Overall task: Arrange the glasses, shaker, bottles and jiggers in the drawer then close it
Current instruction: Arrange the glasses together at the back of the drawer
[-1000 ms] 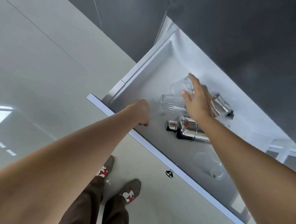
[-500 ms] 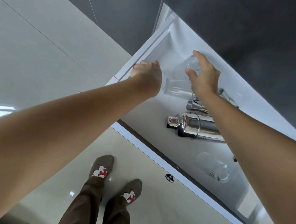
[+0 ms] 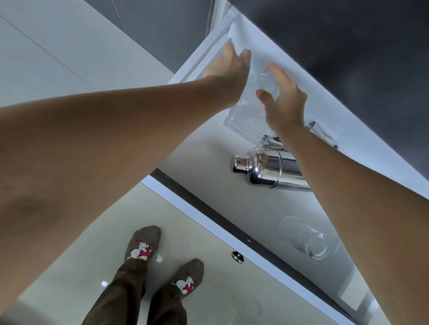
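Note:
The white drawer (image 3: 231, 198) stands pulled out. My right hand (image 3: 285, 104) curls around a clear glass (image 3: 269, 82) near the drawer's far left end, thumb and fingers on its sides. My left hand (image 3: 228, 70) reaches into the far left corner right beside it, seen from the back, so its palm is hidden. A ribbed clear bottle (image 3: 245, 124) lies just below both hands. The chrome shaker (image 3: 270, 169) lies on its side mid-drawer, partly under my right forearm. A steel jigger (image 3: 319, 133) lies by the back wall. A ribbed glass (image 3: 304, 238) lies toward the right.
The drawer front carries a small metal knob (image 3: 237, 256). Dark grey cabinet fronts (image 3: 338, 57) rise behind the drawer. My feet in patterned socks (image 3: 142, 245) stand on the glossy pale floor (image 3: 65, 55) below the drawer front.
Both hands have moved deeper toward the drawer's far left corner. My right hand has carried the clear glass along with it, away from the ribbed bottle.

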A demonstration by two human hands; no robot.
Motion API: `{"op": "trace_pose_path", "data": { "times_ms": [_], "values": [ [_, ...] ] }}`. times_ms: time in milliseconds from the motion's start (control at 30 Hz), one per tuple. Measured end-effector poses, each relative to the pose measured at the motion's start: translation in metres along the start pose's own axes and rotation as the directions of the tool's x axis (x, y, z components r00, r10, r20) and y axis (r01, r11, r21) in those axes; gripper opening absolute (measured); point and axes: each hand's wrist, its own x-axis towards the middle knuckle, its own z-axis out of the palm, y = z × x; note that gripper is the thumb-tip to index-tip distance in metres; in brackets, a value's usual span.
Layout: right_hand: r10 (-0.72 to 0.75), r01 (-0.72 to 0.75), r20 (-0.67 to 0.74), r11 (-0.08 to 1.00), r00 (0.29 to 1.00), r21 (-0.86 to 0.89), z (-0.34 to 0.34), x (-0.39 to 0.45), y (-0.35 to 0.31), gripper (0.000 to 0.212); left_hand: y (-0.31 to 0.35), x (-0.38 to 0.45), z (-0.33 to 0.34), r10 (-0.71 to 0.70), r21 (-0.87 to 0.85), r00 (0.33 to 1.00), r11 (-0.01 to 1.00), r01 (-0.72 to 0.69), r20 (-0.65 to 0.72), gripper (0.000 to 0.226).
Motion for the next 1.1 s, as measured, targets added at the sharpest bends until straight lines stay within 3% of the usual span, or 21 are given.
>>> {"op": "trace_pose_path", "data": {
  "times_ms": [67,133,167,367,533,633,700,767,833,933,1000,1100],
  "values": [
    [0.035,-0.035,0.009,0.999,0.999,0.029,-0.004,0.0,-0.004,0.108,0.001,0.003,0.001,0.024,-0.027,1.0,0.999,-0.025,-0.018,0.059],
    [0.099,-0.099,-0.001,0.995,0.995,0.027,-0.003,0.005,-0.003,0.066,-0.004,0.008,0.004,0.026,-0.094,0.999,0.995,-0.029,-0.031,0.057],
    [0.119,-0.118,-0.026,0.992,0.993,0.035,-0.002,0.009,0.0,0.056,-0.007,0.01,0.006,0.02,-0.132,0.999,0.991,-0.024,-0.036,0.057],
    [0.146,-0.143,-0.016,0.982,0.989,0.122,-0.002,0.009,0.009,0.058,-0.02,0.01,0.012,0.04,-0.246,0.999,0.968,-0.046,-0.031,0.07],
    [0.156,-0.152,-0.043,0.985,0.987,0.08,-0.022,-0.022,0.017,0.055,-0.019,-0.009,0.01,0.03,-0.333,0.999,0.943,-0.022,0.02,0.083],
    [0.182,-0.178,-0.128,0.983,0.975,0.041,-0.046,-0.064,0.033,0.037,-0.013,-0.027,0.021,0.003,-0.301,0.986,0.952,-0.053,-0.166,0.078],
    [0.189,-0.198,-0.146,0.979,0.971,-0.05,-0.066,-0.102,0.048,0.024,-0.008,-0.038,0.031,0.088,-0.248,0.96,0.956,-0.157,-0.267,0.063],
    [0.25,-0.268,-0.13,0.953,0.959,-0.142,-0.083,-0.139,0.065,0.017,-0.005,-0.044,0.043,0.222,-0.149,0.96,0.957,-0.248,-0.167,0.059],
    [0.368,-0.368,-0.048,0.899,0.929,-0.235,-0.096,-0.17,0.077,0.023,-0.003,-0.042,0.055,0.281,-0.052,0.959,0.958,-0.282,-0.025,0.065],
    [0.584,-0.497,0.168,0.784,0.794,-0.373,-0.101,-0.199,0.082,0.056,-0.001,-0.035,0.067,0.256,-0.007,0.965,0.967,-0.256,0.058,0.07],
    [0.638,-0.508,0.256,0.749,0.727,-0.426,-0.096,-0.208,0.085,0.07,-0.002,-0.032,0.072,0.239,-0.022,0.967,0.971,-0.238,0.085,0.068],
    [0.661,-0.522,0.304,0.739,0.686,-0.427,-0.083,-0.209,0.088,0.075,-0.008,-0.031,0.074,0.231,-0.08,0.967,0.972,-0.222,0.112,0.064]
  ]
}}
